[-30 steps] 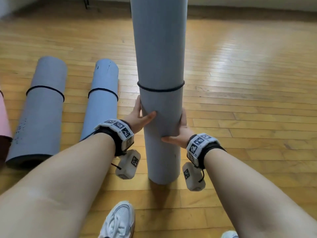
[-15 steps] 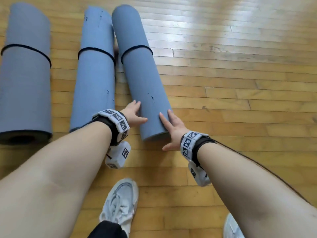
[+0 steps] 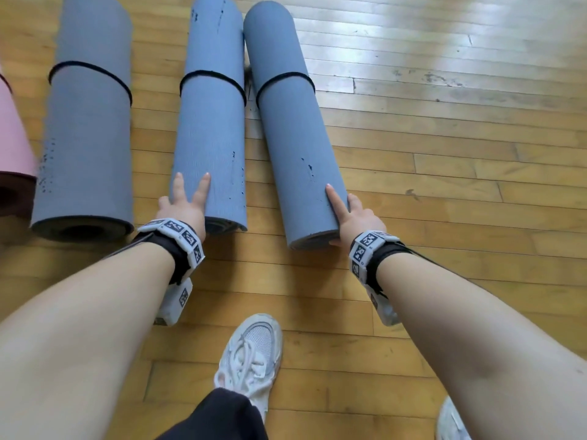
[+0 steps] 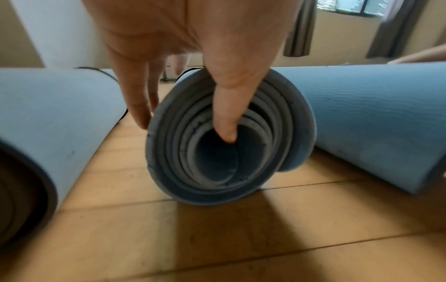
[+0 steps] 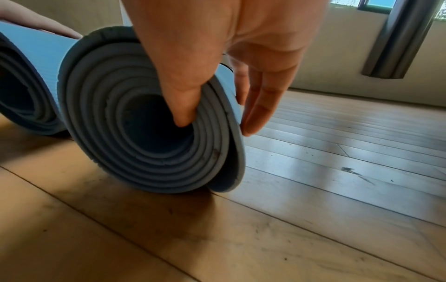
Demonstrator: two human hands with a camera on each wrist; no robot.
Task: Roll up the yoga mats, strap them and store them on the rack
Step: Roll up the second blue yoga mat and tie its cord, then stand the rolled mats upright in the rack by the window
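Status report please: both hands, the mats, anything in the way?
Left hand grips middle blue mat, thumb in its core. Right hand grips right blue mat likewise. Both strapped, on floor. Rack not visible.

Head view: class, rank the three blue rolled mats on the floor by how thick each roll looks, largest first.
1. Left mat, clearly thickest.
2 and 3. Middle mat and right mat look alike; I won't rank them.
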